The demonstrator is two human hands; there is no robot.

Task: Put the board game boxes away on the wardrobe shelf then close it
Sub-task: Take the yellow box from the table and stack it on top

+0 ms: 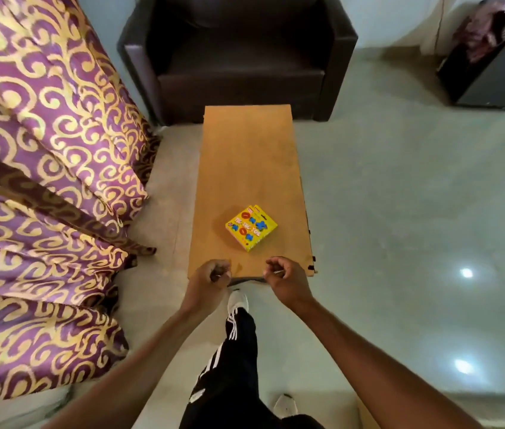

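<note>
yellow board game boxes [251,228], stacked, top lid reads "tic tac toe" | lying on wooden table [248,156] near its front edge | left hand [212,275] and right hand [283,278] loosely curled, empty, apart, just short of boxes

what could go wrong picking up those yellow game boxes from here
The yellow boxes look like a loose, slightly offset stack, so a one-hand grab could let one slide off. Both the left hand and right hand are curled short of them at the table edge. The wardrobe isn't in view.
</note>
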